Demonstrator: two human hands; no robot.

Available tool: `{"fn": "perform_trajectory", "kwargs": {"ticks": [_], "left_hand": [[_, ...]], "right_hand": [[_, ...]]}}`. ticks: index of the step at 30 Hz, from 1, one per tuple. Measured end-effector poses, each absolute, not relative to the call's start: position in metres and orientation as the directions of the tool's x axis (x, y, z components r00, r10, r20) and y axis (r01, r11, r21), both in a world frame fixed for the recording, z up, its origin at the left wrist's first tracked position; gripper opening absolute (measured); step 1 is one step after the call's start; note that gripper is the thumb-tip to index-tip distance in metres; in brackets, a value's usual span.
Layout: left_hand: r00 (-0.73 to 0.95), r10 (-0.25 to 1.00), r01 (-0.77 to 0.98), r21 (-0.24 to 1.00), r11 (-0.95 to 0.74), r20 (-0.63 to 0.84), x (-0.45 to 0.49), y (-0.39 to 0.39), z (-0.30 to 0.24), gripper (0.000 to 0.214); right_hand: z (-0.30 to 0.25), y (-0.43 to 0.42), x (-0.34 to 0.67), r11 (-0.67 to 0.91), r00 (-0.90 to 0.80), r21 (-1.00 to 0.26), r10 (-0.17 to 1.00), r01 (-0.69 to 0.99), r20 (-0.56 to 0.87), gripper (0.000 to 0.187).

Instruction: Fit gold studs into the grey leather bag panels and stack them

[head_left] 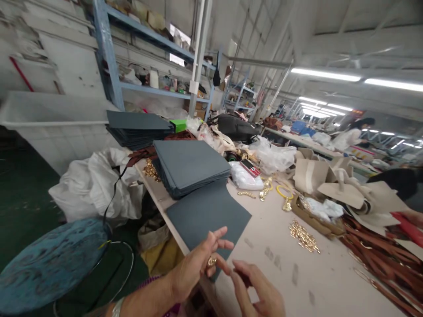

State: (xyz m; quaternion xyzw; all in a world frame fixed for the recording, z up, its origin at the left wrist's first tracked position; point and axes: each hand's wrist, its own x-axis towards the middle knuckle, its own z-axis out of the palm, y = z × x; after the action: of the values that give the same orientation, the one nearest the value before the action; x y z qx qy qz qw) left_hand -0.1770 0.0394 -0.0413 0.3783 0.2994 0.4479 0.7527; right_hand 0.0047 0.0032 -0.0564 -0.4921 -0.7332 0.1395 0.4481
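**Workbench, leather-goods hall: items counted**

Head view (sole view).

- Left hand [193, 266]: one. The thumb and lower fingers pinch a small gold fitting [212, 261]; the two upper fingers are stretched out over the sheet. There is a silver bangle [116, 308] at the wrist.
- Fitting: one, held at the near edge of the table [297, 286], just above the corner of the single sheet.
- Right hand [257, 288]: one. Its fingers are half curled and its fingertips are just beside the fitting. A dark patch shows under the fingers; I cannot tell whether it grips anything.
- Grey sheet [208, 211]: one, lying flat at the table edge under the left hand.
- Sheet stacks: two. The nearer stack [190, 165] touches the single sheet's far edge. The darker stack [137, 127] lies behind it.
- Gold hardware heaps: two. One heap [304, 237] lies mid-table and the other [151, 169] lies left of the nearer stack.
- Gold chain pieces [266, 187]: a few, too small to count, near a yellow ring [284, 192].
- Handset with red keys [251, 167]: one, on a white plastic bag.
- Brown straps [380, 255]: many, bundled at the right.
- Beige bag panels [330, 180]: several, heaped.
- White sacks [95, 185]: on the floor, left of the table.
- Blue stool [49, 264]: one, near left.
- Green box [178, 125]: one.
- Blue shelving [109, 57]: along the wall.
- Another person's hand [413, 216]: one, at the right edge, over a red piece [408, 230].
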Motion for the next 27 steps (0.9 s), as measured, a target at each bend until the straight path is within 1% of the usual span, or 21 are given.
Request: {"fn": "perform_trajectory", "kwargs": {"ticks": [1, 4, 7, 10, 13, 14, 16, 18, 19, 21, 22, 23, 24, 27], "left_hand": [[0.407, 0.908, -0.436, 0.853, 0.287, -0.098, -0.183, 0.039, -0.043, 0.079], [0.406, 0.909, -0.404, 0.874, 0.269, -0.092, -0.2, 0.039, -0.051, 0.072], [0.442, 0.893, -0.409, 0.868, 0.283, -0.083, -0.214, 0.039, -0.056, 0.069], [0.446, 0.892, -0.413, 0.867, 0.277, -0.073, -0.222, 0.038, -0.056, 0.07], [0.383, 0.914, -0.461, 0.83, 0.314, -0.133, -0.224, 0.035, -0.056, 0.078], [0.359, 0.919, -0.478, 0.813, 0.333, -0.165, -0.224, 0.034, -0.057, 0.08], [0.314, 0.922, -0.485, 0.796, 0.363, -0.229, -0.226, 0.031, -0.059, 0.082], [0.262, 0.925, -0.458, 0.808, 0.37, -0.275, -0.23, 0.029, -0.06, 0.079], [0.23, 0.929, -0.442, 0.819, 0.366, -0.291, -0.231, 0.028, -0.06, 0.077], [0.162, 0.933, -0.413, 0.836, 0.361, -0.322, -0.234, 0.027, -0.061, 0.073], [0.131, 0.931, -0.398, 0.842, 0.365, -0.342, -0.235, 0.026, -0.061, 0.07], [0.103, 0.927, -0.378, 0.848, 0.372, -0.361, -0.236, 0.026, -0.063, 0.069], [0.078, 0.92, -0.359, 0.85, 0.385, -0.384, -0.237, 0.025, -0.066, 0.068], [0.068, 0.902, -0.312, 0.85, 0.425, -0.426, -0.239, 0.022, -0.083, 0.068]], "right_hand": [[-0.052, 0.011, -0.011, 0.534, -0.189, -0.624, 0.825, 0.57, 0.533, 0.015], [-0.042, 0.027, -0.04, 0.652, -0.377, -0.523, 0.752, 0.549, 0.542, 0.023], [-0.037, 0.036, -0.053, 0.73, -0.5, -0.428, 0.68, 0.534, 0.536, 0.024], [-0.041, 0.042, -0.063, 0.791, -0.587, -0.368, 0.61, 0.489, 0.532, 0.022], [-0.047, 0.049, -0.072, 0.818, -0.618, -0.355, 0.575, 0.453, 0.536, 0.02], [-0.049, 0.05, -0.075, 0.818, -0.617, -0.373, 0.575, 0.438, 0.537, 0.02], [-0.052, 0.052, -0.082, 0.816, -0.621, -0.45, 0.572, 0.363, 0.536, 0.019], [-0.052, 0.051, -0.089, 0.768, -0.63, -0.576, 0.6, 0.281, 0.493, 0.016], [-0.052, 0.05, -0.093, 0.72, -0.631, -0.639, 0.634, 0.27, 0.448, 0.016], [-0.053, 0.046, -0.098, 0.596, -0.605, -0.735, 0.728, 0.325, 0.323, 0.017], [-0.054, 0.046, -0.099, 0.54, -0.58, -0.756, 0.77, 0.371, 0.265, 0.018], [-0.055, 0.048, -0.099, 0.505, -0.547, -0.756, 0.803, 0.416, 0.236, 0.019], [-0.056, 0.052, -0.097, 0.491, -0.507, -0.74, 0.829, 0.46, 0.236, 0.019], [-0.061, 0.077, -0.085, 0.479, -0.353, -0.616, 0.878, 0.626, 0.324, 0.021]]}}
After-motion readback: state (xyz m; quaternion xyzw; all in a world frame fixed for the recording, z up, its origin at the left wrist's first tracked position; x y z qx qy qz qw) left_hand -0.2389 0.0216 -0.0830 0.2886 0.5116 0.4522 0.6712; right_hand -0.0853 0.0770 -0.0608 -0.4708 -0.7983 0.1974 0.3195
